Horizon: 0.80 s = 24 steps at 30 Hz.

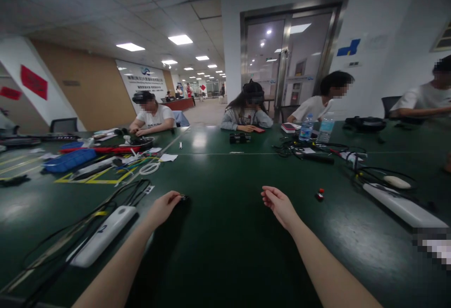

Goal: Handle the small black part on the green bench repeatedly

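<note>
My left hand (165, 208) is closed in a pinch low over the green table. At its fingertips is a small dark object (184, 198) with a glint on it, too small to name. Across from it, my right hand (278, 204) hovers with its fingers curled in loosely, and nothing shows between them. To the right of that hand, a small red and black object (320, 194) stands on the table, apart from the fingers.
A white power strip (105, 237) with black cables lies left of my left arm; another white power strip (401, 207) is at right. Farther off are a blue tray (70, 160), water bottles (326, 129) and a black object (240, 138). Several people sit around the table.
</note>
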Tool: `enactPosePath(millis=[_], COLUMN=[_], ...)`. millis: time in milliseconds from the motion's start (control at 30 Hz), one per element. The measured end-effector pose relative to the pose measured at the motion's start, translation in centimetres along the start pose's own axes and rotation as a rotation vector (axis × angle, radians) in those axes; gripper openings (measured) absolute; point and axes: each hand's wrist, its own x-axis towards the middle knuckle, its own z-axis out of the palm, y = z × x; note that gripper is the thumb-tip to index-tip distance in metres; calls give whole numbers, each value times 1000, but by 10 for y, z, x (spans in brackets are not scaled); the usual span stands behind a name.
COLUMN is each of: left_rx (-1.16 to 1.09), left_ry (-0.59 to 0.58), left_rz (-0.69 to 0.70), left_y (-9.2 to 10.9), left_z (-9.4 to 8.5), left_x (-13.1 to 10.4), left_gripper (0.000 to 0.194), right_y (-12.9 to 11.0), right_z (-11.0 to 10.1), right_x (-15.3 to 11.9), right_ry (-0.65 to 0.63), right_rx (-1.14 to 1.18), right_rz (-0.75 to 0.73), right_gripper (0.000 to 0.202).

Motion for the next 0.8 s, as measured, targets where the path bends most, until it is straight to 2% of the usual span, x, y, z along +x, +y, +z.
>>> enactPosePath(millis=[167,267,533,800], left_rx=[16,-32,-4,38], left_ry=[167,271,308,363], left_rz=[-70,-131,-234,-352], left_y=[-36,-48,-45,-56], left_z=[-8,-9,-11,-17], left_x=[-6,-8,-9,-11], left_gripper=[35,36,32,32], right_y=[-4,-4,9,2], right_z=[1,0,-7,-5], right_x=[-1,-1,9,3], right_ry=[24,27,-16,-7], right_rx=[-15,-16,9,-18], right_rz=[37,33,-4,23], right_gripper=[16,16,20,18])
